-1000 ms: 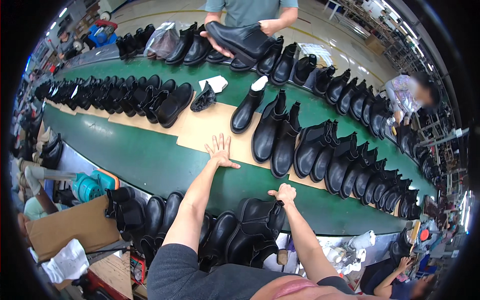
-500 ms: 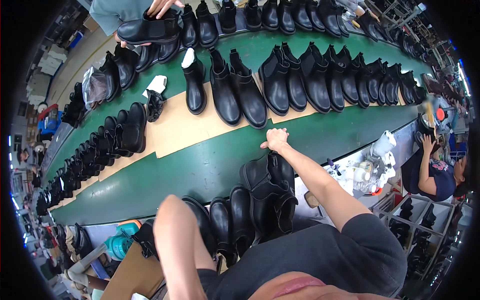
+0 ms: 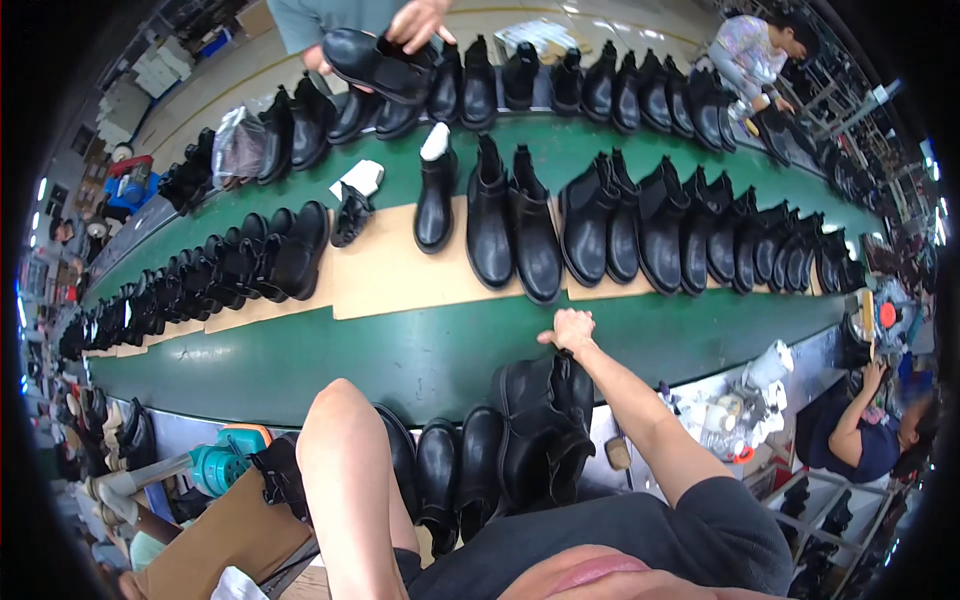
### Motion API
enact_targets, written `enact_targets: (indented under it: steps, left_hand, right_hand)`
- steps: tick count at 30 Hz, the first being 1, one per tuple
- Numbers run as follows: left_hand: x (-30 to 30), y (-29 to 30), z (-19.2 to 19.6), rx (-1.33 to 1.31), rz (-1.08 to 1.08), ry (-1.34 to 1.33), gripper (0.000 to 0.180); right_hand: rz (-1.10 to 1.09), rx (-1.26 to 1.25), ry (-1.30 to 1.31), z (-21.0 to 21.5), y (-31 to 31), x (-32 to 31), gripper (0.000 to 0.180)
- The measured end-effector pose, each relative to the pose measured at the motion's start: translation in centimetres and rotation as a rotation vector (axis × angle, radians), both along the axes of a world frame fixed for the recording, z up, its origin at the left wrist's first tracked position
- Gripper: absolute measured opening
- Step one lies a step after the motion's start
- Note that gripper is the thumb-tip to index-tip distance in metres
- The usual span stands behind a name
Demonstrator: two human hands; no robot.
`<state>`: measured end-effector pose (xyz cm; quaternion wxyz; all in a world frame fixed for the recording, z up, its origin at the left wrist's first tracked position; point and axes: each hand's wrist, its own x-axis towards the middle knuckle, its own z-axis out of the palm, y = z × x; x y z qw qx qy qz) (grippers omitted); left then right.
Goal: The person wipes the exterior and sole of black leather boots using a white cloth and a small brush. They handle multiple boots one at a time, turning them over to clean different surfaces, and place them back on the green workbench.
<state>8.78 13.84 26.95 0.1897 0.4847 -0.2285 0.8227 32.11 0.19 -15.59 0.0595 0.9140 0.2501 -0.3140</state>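
Note:
My right hand is closed, its knuckles up and thumb pointing left, over the green belt. Nothing shows in it. Just beyond it stand a pair of black ankle boots on brown cardboard. Below that hand, at the near edge, several more black boots stand close together, partly under my forearm. My left arm is bent, with its elbow raised at the lower left beside these near boots. The left hand itself is out of the picture.
Rows of black boots line the belt's middle and far side. Across it, a person's hands hold a black boot. White bottles stand at right, near another worker. A teal machine and cardboard are at lower left.
The whole view has shifted, so the belt and boots sit lower and the far rows show more fully. My right hand stays closed near the same boots.

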Motion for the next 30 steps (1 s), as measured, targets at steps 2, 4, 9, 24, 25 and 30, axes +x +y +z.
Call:
enact_targets:
  steps: [2, 4, 9, 24, 25, 30]
  left_hand:
    - [-0.2, -0.2, 0.0, 0.012, 0.016, -0.026, 0.065]
    - [-0.4, -0.4, -0.1, 0.020, 0.029, -0.054, 0.065]
    - [-1.1, -0.9, 0.0, 0.026, 0.092, -0.133, 0.064]
    - [9.3, 10.2, -32.7, -0.894, 0.403, 1.950, 0.090]
    - [9.4, 9.6, -33.3, -0.874, 0.465, 2.050, 0.089]
    - [12.1, 11.5, -36.8, -1.097, -0.105, 1.689, 0.085]
  right_hand:
    - [0.005, 0.012, -0.017, 0.4, -0.1, -0.1, 0.067]
    - [0.039, -0.029, -0.005, 0.9, -0.1, 0.1, 0.068]
    - [0.053, 0.022, -0.051, 1.1, -0.2, -0.3, 0.068]
    - [0.119, -0.008, -0.106, -0.5, -0.1, -0.5, 0.073]
    - [0.136, 0.006, -0.123, -0.3, -0.3, -0.6, 0.072]
    - [0.138, -0.079, -0.144, -0.5, 0.0, -0.6, 0.074]
